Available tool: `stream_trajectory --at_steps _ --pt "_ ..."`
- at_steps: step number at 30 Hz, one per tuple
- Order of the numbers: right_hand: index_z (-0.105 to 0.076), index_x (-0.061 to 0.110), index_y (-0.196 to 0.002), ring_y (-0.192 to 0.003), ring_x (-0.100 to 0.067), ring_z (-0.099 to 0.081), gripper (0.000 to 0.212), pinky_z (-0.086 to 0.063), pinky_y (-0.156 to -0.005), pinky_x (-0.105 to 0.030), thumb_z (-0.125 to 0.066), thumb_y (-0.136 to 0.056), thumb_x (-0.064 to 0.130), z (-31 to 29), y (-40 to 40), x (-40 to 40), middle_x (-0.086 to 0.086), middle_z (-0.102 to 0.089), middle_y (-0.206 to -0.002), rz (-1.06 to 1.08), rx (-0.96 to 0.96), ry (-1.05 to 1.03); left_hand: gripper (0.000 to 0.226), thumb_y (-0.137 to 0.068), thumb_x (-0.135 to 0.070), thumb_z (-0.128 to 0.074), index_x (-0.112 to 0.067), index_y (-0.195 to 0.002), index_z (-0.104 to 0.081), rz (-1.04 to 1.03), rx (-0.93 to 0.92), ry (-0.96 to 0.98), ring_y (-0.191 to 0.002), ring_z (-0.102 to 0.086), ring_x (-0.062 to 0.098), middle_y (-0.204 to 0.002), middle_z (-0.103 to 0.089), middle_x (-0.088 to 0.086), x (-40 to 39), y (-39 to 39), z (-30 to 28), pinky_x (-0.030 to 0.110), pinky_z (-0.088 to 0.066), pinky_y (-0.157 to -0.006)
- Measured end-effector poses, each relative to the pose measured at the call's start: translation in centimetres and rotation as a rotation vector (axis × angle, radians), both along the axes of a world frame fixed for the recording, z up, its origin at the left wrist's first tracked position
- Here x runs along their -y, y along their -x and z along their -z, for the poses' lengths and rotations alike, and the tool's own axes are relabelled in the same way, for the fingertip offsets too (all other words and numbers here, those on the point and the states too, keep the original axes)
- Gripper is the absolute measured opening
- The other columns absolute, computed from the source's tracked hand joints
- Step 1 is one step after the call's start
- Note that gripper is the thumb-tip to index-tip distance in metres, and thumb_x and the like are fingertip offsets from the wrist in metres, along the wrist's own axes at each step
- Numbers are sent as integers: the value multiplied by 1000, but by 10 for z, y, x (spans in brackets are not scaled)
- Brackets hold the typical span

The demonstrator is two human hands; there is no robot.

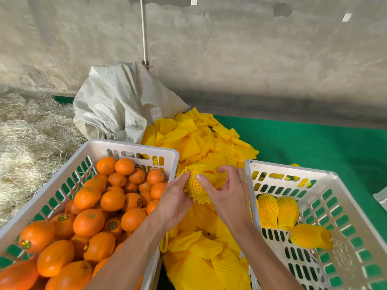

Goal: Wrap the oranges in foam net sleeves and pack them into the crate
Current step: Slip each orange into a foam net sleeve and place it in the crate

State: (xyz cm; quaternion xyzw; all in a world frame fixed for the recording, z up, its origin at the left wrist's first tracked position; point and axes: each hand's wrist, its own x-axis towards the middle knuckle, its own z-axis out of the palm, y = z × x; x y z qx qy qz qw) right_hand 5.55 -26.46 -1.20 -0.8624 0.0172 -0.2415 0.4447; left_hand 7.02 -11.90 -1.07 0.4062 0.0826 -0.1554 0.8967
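Note:
Between two white crates, both hands hold one orange inside a yellow foam net sleeve. My left hand supports it from the left and below, fingers along the net. My right hand pinches the sleeve's right end with thumb and fingers. The left crate is heaped with bare oranges. The right crate holds three wrapped oranges near its left wall.
A heap of loose yellow sleeves runs between the crates and beyond them on a green mat. A white woven sack slumps behind the left crate. Straw covers the ground at the left, under a concrete wall.

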Motion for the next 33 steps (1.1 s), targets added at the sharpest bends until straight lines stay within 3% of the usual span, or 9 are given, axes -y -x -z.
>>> stream_trajectory --at_steps 3,7,11,14,16,20,24,29,33 --pt "-51 46 -115 -98 -4 -51 65 -48 -78 -24 -59 -69 91 0 0 2 18 -47 -107 -50 -104 -65 45 -109 -27 -44 0 -144 -52 75 -2 10 -134 -56 39 -139 -62 23 -3 0 2 51 -49 -106" --pt "-51 44 -129 -116 -6 -55 87 -51 -93 -31 -54 -61 99 4 3 1 22 -55 -126 -168 -281 -192 43 -108 -37 -46 -14 -144 -54 183 23 -38 -127 -63 37 -139 -65 15 -5 0 7 72 -48 -99" --pt "-61 40 -120 -114 -15 -64 82 -57 -95 -43 -53 -63 98 5 0 5 14 -64 -124 -214 -378 -415 45 -103 -31 -58 -5 -140 -58 179 42 -51 -126 -64 35 -137 -66 17 -2 -1 8 62 -56 -95" --pt "-65 40 -115 -110 2 -61 76 -52 -87 -27 -51 -66 97 1 -1 7 19 -66 -117 -214 -382 -457 52 -89 -37 -74 0 -126 -69 102 35 -195 -119 -68 34 -124 -72 19 1 -1 10 54 -55 -102" --pt "-62 47 -116 -109 11 -58 68 -46 -84 -18 -60 -66 92 2 1 6 29 -63 -117 -276 -381 -379 51 -82 -36 -79 3 -114 -74 50 33 -233 -111 -72 34 -117 -74 22 1 0 13 43 -57 -94" --pt "-46 50 -138 -118 13 -49 86 -45 -86 -12 -73 -63 83 9 5 3 32 -53 -130 -412 -457 -193 42 -87 -33 -73 -4 -117 -72 9 4 -186 -104 -73 26 -117 -74 18 2 -1 17 40 -58 -94" --pt "-46 50 -134 -109 16 -50 72 -45 -76 -8 -79 -73 68 5 2 9 37 -49 -120 -280 -355 -216 40 -106 -37 -53 -17 -140 -59 -33 2 -212 -129 -62 24 -137 -67 6 2 -7 15 53 -49 -110" --pt "-41 45 -144 -119 7 -50 88 -48 -83 -10 -79 -70 72 -14 -3 37 28 -50 -135 -182 -239 -307 49 -103 -44 -53 -6 -133 -61 -50 -19 -225 -129 -58 27 -136 -65 12 1 -9 12 51 -60 -94" --pt "-42 36 -145 -112 2 -61 91 -53 -89 -18 -74 -71 78 -25 -6 76 18 -61 -128 -12 -175 -405 53 -97 -47 -59 -7 -132 -62 40 -28 -259 -125 -63 28 -133 -68 10 -1 -10 19 45 -63 -86"
